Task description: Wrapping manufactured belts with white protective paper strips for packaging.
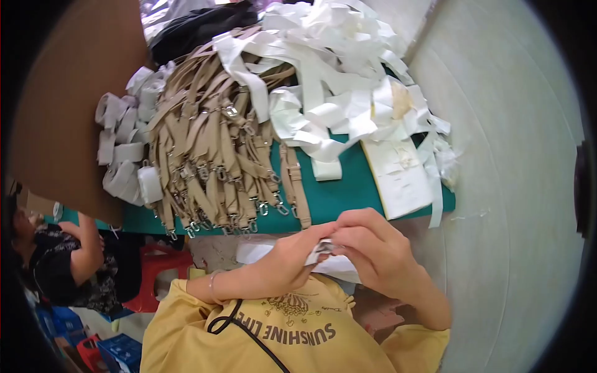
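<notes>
Just in front of the table edge, my left hand (287, 260) and my right hand (380, 253) meet with their fingers closed. Between them is a small white piece (318, 250) with a dark, shiny part; its exact kind is too small to make out. Fingers of the right hand partly cover it. Beyond the hands, a big heap of tan straps (214, 143) with silver metal clips hangs over the edge of the green table (331, 205). One tan strap (292, 180) lies a little apart on the heap's right.
Rolled white bands (118, 149) stand left of the straps, beside a tall brown panel (74, 112). Loose white strips (323, 68) pile up behind. A white pad (398, 177) lies at right, near the pale wall (504, 155). Another person (78, 261) sits at the left by a red stool (158, 273).
</notes>
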Demonstrator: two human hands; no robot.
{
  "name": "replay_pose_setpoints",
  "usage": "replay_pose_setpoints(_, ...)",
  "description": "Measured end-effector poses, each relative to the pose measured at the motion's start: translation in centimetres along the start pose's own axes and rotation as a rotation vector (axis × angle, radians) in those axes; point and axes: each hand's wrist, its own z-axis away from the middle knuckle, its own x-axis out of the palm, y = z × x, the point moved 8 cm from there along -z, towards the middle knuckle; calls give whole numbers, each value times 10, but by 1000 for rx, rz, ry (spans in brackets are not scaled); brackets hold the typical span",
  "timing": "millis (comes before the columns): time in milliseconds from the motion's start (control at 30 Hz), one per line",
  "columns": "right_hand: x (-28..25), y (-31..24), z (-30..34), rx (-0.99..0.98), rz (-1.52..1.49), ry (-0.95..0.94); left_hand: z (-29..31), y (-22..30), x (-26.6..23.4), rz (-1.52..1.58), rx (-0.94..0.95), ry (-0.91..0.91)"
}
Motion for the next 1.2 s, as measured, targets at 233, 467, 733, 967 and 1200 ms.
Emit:
replay_pose_setpoints(233,-74,81,127,340,-604,872,-58,-22,76,227,-132,-279)
replay_pose_setpoints(467,-100,183,351,-99,-1504,1485,77,-161,76,-535,-223,-621)
replay_pose_setpoints(733,-61,243,317,1164,395,810,145,-210,39,-1016,-298,-372)
replay_pose_setpoints(967,-80,250,121,894,-69,592,15,-116,23,-14,-273,-484)
replay_pose_setpoints(1200,104,168,-106,287,2,-428,-216,-215,200,-493,33,60)
